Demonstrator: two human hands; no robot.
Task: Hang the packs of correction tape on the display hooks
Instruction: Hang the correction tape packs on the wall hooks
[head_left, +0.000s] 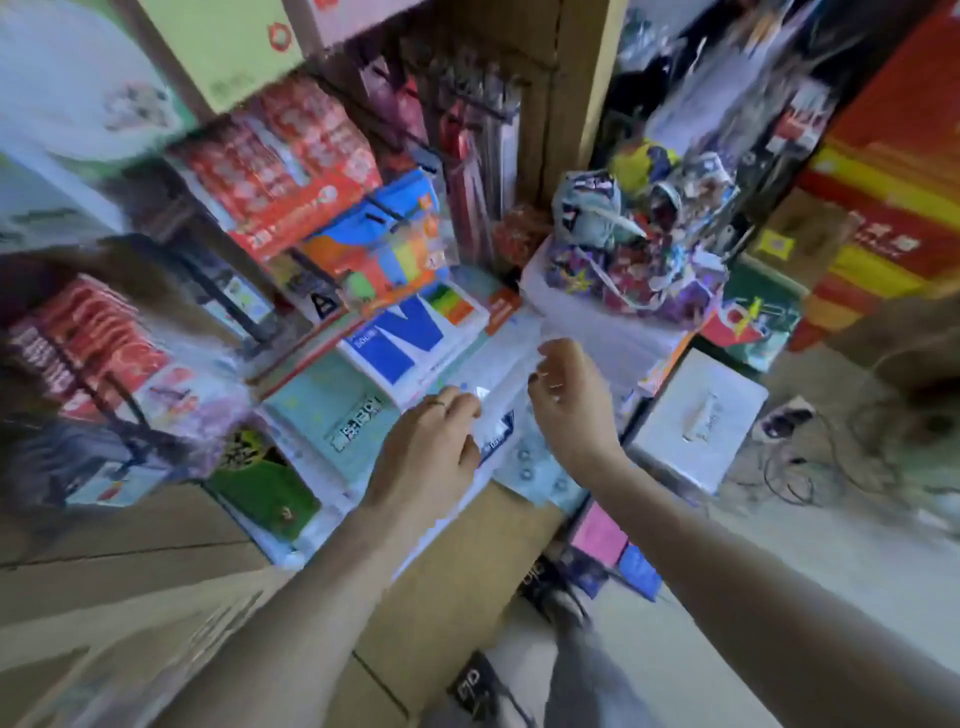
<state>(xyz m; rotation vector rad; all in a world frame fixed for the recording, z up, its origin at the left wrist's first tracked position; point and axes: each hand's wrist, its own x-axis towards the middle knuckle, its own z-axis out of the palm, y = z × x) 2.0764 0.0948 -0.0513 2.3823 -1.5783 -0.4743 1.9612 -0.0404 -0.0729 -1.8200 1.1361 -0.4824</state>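
Apparently caught at the pick-up step: a clear-wrapped pack (496, 415) of what should be correction tape, white with a blue label, held low between both hands above the piled stock. Gripped on its near-left side by the left hand (428, 447), fingers curled over the edge, ring visible on one finger. Met on the other side by the right hand (569, 400), fingers bent toward the wrapper's upper end; too blurred to say whether pinching it or only touching, so no firm call there. Not yet near any hook. Resting beneath: flat teal packets (322, 410) and a blue-and-white box (410, 338) on the low shelf, with a green card (265, 483) at the left edge. Further up and left: dark hooks (223, 296) jutting from the rack, most loaded with red packs (280, 156) and coloured sets. Off to the right: a heap of patterned bags (634, 244), a white box (696, 415), cables on the floor. Next, by this reading: lifting the pack clear, turning its hang-hole upward, finding a hook with room, then threading the hole over the tip. Hole not discernible through the motion blur, so finding it by touch or a closer look likely needed first.
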